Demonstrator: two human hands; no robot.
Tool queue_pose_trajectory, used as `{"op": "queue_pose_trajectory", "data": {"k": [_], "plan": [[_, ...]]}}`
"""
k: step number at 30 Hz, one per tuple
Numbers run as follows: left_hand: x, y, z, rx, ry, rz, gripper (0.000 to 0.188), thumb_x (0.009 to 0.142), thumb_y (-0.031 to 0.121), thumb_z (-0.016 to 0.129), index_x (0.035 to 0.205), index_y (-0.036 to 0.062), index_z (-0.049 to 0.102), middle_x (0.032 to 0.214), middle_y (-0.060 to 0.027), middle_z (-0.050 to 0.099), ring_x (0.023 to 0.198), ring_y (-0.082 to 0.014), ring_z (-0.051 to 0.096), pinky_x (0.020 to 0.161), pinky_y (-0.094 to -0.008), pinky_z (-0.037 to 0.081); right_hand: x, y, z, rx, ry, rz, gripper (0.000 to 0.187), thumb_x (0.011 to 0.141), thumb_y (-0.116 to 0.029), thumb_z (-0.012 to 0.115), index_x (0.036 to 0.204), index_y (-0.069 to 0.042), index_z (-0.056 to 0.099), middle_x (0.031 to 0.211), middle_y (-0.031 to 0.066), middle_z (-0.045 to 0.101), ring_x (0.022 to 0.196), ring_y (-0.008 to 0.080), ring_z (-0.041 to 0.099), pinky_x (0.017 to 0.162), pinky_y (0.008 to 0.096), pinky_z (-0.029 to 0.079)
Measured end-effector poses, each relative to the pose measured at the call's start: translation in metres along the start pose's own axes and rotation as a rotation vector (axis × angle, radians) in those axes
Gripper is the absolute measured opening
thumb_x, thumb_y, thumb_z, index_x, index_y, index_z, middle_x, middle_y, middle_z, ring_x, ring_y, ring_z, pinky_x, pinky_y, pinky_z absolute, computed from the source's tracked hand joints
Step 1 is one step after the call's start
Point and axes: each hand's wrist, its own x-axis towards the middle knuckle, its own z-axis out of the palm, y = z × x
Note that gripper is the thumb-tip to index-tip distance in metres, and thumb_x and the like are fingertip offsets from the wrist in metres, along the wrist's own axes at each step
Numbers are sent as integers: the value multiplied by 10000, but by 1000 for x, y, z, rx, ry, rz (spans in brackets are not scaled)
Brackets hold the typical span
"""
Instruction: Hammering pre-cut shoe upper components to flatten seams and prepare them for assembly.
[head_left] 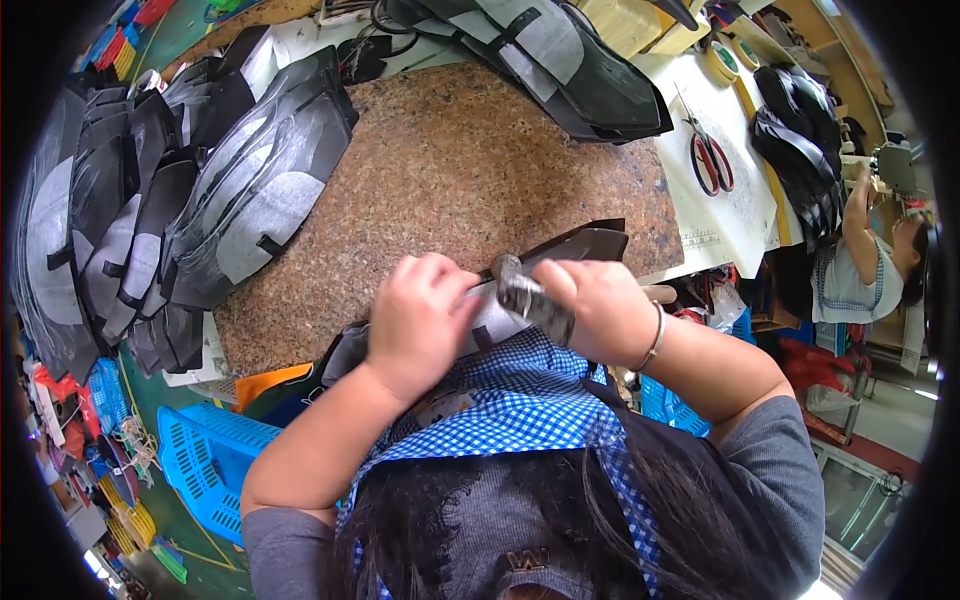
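My right hand (605, 310) is closed round a hammer (535, 305) whose neck or head is wrapped in grey, worn tape. The hammer's metal end (507, 268) rests close over a black sheet piece (585, 245) with a pale grey patch, at the near edge of the stone slab (450, 170). On the same piece, left of the hammer, my left hand (420, 320) has its fingers bent and pressed together at its edge. Its fingertips are slightly blurred. My hands and the hammer hide much of the piece.
Stacks of similar black pieces (270, 180) lie at the left, with another stack (540, 65) at the slab's far side. Red-handled scissors (711, 165) lie on white paper at the right. A blue basket (205, 465) stands below left. Another person (860, 270) sits far right.
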Motion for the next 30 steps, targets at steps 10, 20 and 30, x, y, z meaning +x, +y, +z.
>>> {"op": "queue_pose_trajectory", "data": {"k": [10,20,30], "plan": [[-20,-11,-19,7,-68,-86,147,836,133,672,978,95,666,950,-45,611,908,-258,591,814,-424,440,9,-17,0,56,-81,16,160,823,-96,622,917,-34,509,707,141,627,621,338,659,560,440,524],[-49,-16,-17,152,62,13,211,801,142,684,1008,110,662,979,-29,598,946,-235,587,851,-429,403,44,-19,1,186,-58,-43,159,847,-134,624,882,-29,510,687,168,629,623,381,644,555,482,510],[-62,-35,-31,206,129,185,150,786,155,705,932,127,685,922,2,614,901,-210,608,846,-430,407,53,-46,-1,57,-67,-79,187,891,-182,579,880,-19,488,676,159,632,581,355,651,520,457,515]]}}
